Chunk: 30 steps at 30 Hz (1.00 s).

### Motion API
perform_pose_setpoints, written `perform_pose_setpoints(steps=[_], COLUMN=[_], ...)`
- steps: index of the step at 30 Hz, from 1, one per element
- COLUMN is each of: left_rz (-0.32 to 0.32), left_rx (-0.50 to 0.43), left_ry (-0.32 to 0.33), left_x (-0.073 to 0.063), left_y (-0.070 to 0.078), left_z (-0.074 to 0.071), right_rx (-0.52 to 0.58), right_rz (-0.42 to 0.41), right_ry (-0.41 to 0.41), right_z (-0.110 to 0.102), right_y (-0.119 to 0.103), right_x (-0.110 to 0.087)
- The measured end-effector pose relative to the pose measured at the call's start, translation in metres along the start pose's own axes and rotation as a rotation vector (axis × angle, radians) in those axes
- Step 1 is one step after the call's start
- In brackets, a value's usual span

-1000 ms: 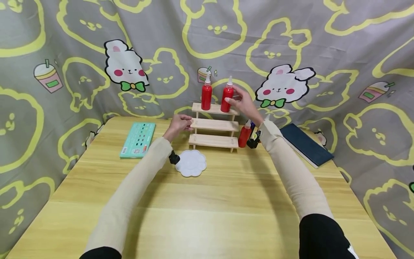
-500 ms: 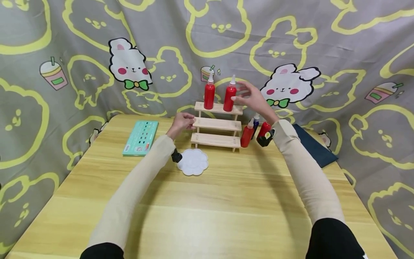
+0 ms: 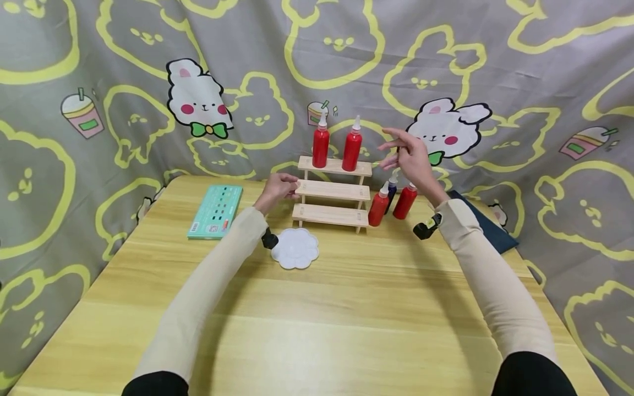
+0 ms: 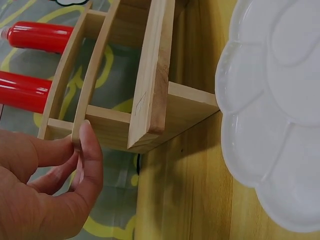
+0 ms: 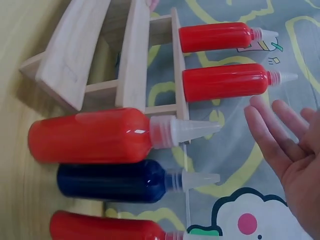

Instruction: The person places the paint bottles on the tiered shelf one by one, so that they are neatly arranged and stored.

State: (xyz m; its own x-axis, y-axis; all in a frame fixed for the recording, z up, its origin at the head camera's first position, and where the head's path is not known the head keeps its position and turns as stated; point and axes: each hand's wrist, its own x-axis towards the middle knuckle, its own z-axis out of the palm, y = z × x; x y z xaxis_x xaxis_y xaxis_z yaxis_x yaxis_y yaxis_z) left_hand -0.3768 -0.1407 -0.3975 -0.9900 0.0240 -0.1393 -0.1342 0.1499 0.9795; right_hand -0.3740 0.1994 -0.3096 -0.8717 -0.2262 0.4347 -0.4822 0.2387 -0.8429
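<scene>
A three-step wooden rack (image 3: 333, 190) stands at the back of the table. Its top step carries two red squeeze bottles with white nozzles, a left red bottle (image 3: 321, 147) and a right red bottle (image 3: 352, 150). My left hand (image 3: 277, 190) pinches the left end of the middle step between thumb and fingers, clear in the left wrist view. My right hand (image 3: 410, 158) hovers in the air right of the top step, fingers spread and holding nothing. Below it, beside the rack, stand an orange-red bottle (image 3: 378, 206), a dark blue bottle (image 3: 391, 192) and another red bottle (image 3: 405, 202).
A white flower-shaped palette (image 3: 295, 248) lies in front of the rack. To the left is a flat teal box (image 3: 216, 212). A dark blue flat object (image 3: 487, 223) lies at the right, partly behind the right arm. A patterned curtain hangs behind the table.
My right hand has let go of the right bottle on the top step and drawn away to the right. The left hand keeps its pinch on the rack.
</scene>
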Motion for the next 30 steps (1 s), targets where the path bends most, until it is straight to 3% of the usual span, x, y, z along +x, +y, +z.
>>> perform_pose_setpoints(steps=[8, 15, 23, 30], left_rz=[-0.001, 0.008, 0.003, 0.004], left_rx=[-0.009, 0.003, 0.017, 0.008], left_ry=[0.0, 0.0, 0.003, 0.005], left_x=[0.003, 0.0, -0.002, 0.0], left_y=[-0.001, 0.0, 0.002, 0.002], left_z=[0.001, 0.0, 0.001, 0.001], right_rx=[-0.087, -0.093, -0.251, -0.25], right_rz=[0.038, 0.079, 0.099, 0.123], right_ry=[-0.031, -0.143, -0.154, -0.184], right_z=[-0.003, -0.011, -0.014, -0.014], right_y=[0.005, 0.007, 0.02, 0.032], right_x=[-0.011, -0.021, -0.039, -0.052])
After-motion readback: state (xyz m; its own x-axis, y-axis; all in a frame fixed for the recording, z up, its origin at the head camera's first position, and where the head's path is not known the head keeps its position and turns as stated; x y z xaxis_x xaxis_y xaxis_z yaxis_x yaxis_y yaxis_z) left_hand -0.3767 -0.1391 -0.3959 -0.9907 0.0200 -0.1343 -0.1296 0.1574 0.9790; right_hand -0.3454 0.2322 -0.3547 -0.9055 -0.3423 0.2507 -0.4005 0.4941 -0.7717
